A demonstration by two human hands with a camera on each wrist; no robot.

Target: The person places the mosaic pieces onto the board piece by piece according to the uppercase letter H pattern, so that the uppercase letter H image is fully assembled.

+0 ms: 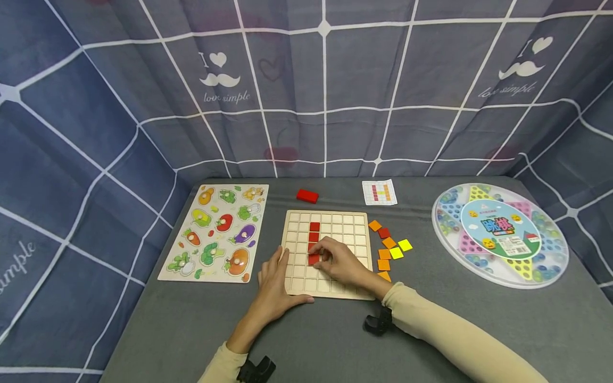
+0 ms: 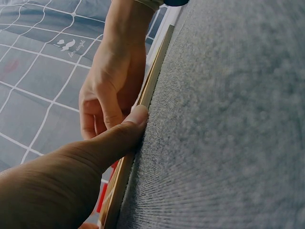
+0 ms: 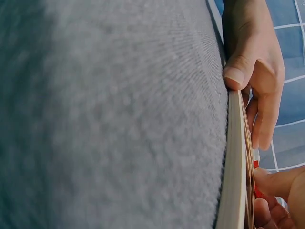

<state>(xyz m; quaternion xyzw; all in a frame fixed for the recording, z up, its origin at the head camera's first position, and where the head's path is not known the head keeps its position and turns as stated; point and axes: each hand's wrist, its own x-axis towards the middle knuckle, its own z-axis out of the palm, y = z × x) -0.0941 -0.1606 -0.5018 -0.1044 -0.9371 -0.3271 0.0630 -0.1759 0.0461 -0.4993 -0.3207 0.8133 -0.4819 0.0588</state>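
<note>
A wooden grid board (image 1: 297, 282) lies flat on the table, with a column of red square tiles (image 1: 314, 227) set in its cells. At the lower end of that column, my right hand (image 1: 342, 263) pinches a red tile (image 1: 313, 259) between thumb and curled fingers; in the right wrist view a bit of red (image 3: 258, 191) shows beside the fingertips. My left hand (image 1: 275, 290) rests against the board's left side, fingers extended and thumb along the front edge. The left wrist view shows that thumb (image 2: 137, 118) touching the board's edge.
Right of the board lie loose orange tiles (image 1: 384, 265), yellow tiles (image 1: 405, 245) and one red tile (image 1: 383, 233). Behind it are a red block (image 1: 307, 196) and a pattern card (image 1: 380, 192). A vegetable puzzle board (image 1: 217, 234) lies left, a round game board (image 1: 445, 255) right.
</note>
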